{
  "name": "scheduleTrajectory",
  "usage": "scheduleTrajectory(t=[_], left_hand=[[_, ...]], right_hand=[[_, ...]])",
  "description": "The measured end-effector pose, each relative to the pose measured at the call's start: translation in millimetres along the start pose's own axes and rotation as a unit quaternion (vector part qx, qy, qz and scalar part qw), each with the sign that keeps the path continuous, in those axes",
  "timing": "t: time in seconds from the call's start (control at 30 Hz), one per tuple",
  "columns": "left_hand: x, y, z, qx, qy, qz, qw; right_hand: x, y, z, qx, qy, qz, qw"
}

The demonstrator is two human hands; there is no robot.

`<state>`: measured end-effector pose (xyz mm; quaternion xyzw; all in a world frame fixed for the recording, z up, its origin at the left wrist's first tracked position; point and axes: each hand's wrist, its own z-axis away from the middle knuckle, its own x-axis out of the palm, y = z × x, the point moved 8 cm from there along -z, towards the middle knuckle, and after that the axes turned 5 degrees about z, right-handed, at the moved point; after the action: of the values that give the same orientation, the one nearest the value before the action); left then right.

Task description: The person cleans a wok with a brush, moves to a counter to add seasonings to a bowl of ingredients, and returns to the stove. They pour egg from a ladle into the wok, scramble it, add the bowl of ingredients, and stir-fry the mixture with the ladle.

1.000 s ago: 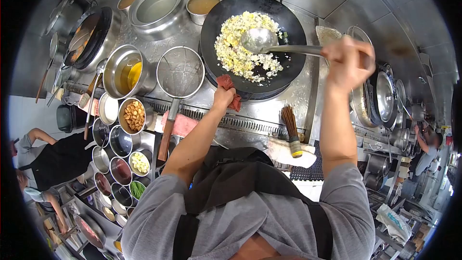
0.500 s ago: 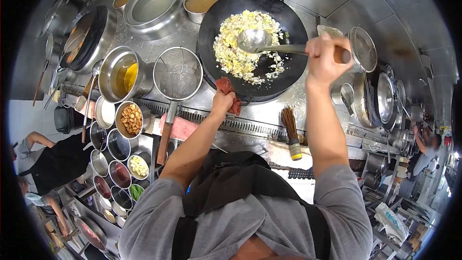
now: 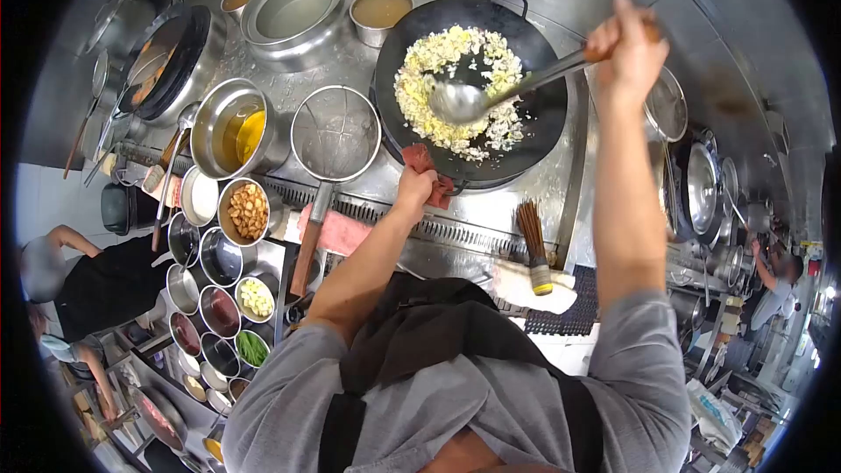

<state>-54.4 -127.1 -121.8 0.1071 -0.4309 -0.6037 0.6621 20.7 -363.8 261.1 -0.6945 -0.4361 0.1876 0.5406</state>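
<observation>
- The right hand (image 3: 632,57) is gripping the ladle (image 3: 460,103) near the handle's end, its fingers curling around it, slightly blurred.
- The left hand (image 3: 419,187) is clutching a red cloth (image 3: 418,158) at the wok's near edge; whether it is grasping metal through it, I cannot tell.
- The yellow-and-white food (image 3: 416,88) is lying in a loose ring inside the wok (image 3: 545,123).
- Stirring seems to be occupying this moment; the next move is probably calling for a steady wok and a low ladle.

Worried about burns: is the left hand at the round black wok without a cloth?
No, the left hand grips a crumpled red cloth at the near edge of the wok.
</observation>
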Motion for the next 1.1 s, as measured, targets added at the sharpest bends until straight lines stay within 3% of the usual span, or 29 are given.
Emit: scheduleTrajectory(t=[0.03, 0.07, 0.1, 0.17, 0.2, 0.23, 0.3, 0.37, 0.4, 0.47, 0.5, 0.57, 0.67, 0.7, 0.77, 0.83, 0.9, 0.97, 1.0, 1.07, 1.1], left_hand=[[4.7, 5.9, 24.2, 0.001, 0.000, -0.004, 1.000], [13.3, 23.5, 72.3, 0.041, 0.020, 0.066, 0.997], [20.8, 38.9, 116.6, 0.079, 0.042, 0.136, 0.987], [37.8, 57.7, 183.4, 0.062, 0.068, 0.132, 0.987], [37.8, 54.7, 203.2, 0.045, 0.094, 0.129, 0.986], [35.3, 45.9, 197.6, 0.040, 0.106, 0.128, 0.985], [32.3, 28.4, 133.5, -0.006, 0.081, 0.124, 0.989], [8.7, -4.4, 75.8, 0.018, 0.014, 0.070, 0.997], [11.6, -8.8, 91.7, 0.045, 0.043, 0.060, 0.996], [3.5, -37.4, 143.3, 0.073, -0.027, 0.093, 0.993], [-15.2, -62.2, 165.5, 0.058, 0.048, 0.080, 0.994], [16.2, -22.3, 212.3, 0.092, 0.049, 0.061, 0.993], [51.8, 33.6, 199.3, 0.055, 0.079, 0.132, 0.987], [42.2, 20.5, 150.9, 0.048, 0.090, 0.144, 0.984], [23.2, -0.9, 67.3, 0.032, 0.014, 0.113, 0.993], [17.7, -13.0, 86.9, 0.072, -0.003, 0.081, 0.994], [12.5, -25.1, 144.5, 0.127, -0.010, 0.104, 0.986], [-1.6, -44.4, 187.6, 0.083, 0.044, 0.031, 0.995], [10.4, -28.5, 195.2, 0.082, 0.049, 0.033, 0.995], [36.0, 23.3, 191.8, 0.137, 0.056, 0.165, 0.975], [33.8, 20.5, 167.0, 0.003, 0.046, 0.142, 0.989]], right_hand=[[-2.3, -22.7, -11.0, -0.032, -0.025, 0.050, 0.998], [-6.3, -50.1, -11.5, -0.006, -0.036, 0.141, 0.989], [-0.3, -83.8, -12.9, 0.003, -0.071, 0.019, 0.997], [-9.6, -126.2, -15.3, -0.017, -0.141, -0.010, 0.990], [-15.6, -115.7, -16.4, -0.010, -0.146, -0.025, 0.989], [-9.6, -104.8, -6.2, 0.000, -0.154, -0.043, 0.987], [-15.1, -70.9, 31.7, -0.003, 0.094, 0.115, 0.989], [-28.0, -21.2, 16.4, -0.050, 0.057, 0.031, 0.997], [-24.9, -28.4, 20.1, -0.089, 0.020, -0.025, 0.995], [-27.1, -85.8, 40.8, -0.105, 0.067, -0.014, 0.992], [-36.4, -109.2, 54.8, -0.113, 0.115, -0.005, 0.987], [-56.0, -120.3, 43.5, -0.126, -0.012, -0.047, 0.991], [-37.3, -107.7, 72.0, -0.081, -0.027, 0.002, 0.996], [-28.7, -85.6, 79.3, -0.073, -0.025, 0.052, 0.996], [-14.1, -42.1, 79.0, -0.095, -0.017, 0.055, 0.994], [-8.3, -24.3, 77.6, -0.117, -0.029, 0.004, 0.993], [-16.4, -71.6, 78.5, -0.172, -0.024, 0.035, 0.984], [-23.7, -112.0, 69.8, -0.139, -0.057, -0.014, 0.989], [-20.0, -118.4, 67.9, -0.110, -0.057, -0.027, 0.992], [-17.2, -105.0, 64.3, -0.079, -0.046, 0.003, 0.996], [-13.1, -85.9, 67.8, -0.067, -0.043, 0.050, 0.996]])
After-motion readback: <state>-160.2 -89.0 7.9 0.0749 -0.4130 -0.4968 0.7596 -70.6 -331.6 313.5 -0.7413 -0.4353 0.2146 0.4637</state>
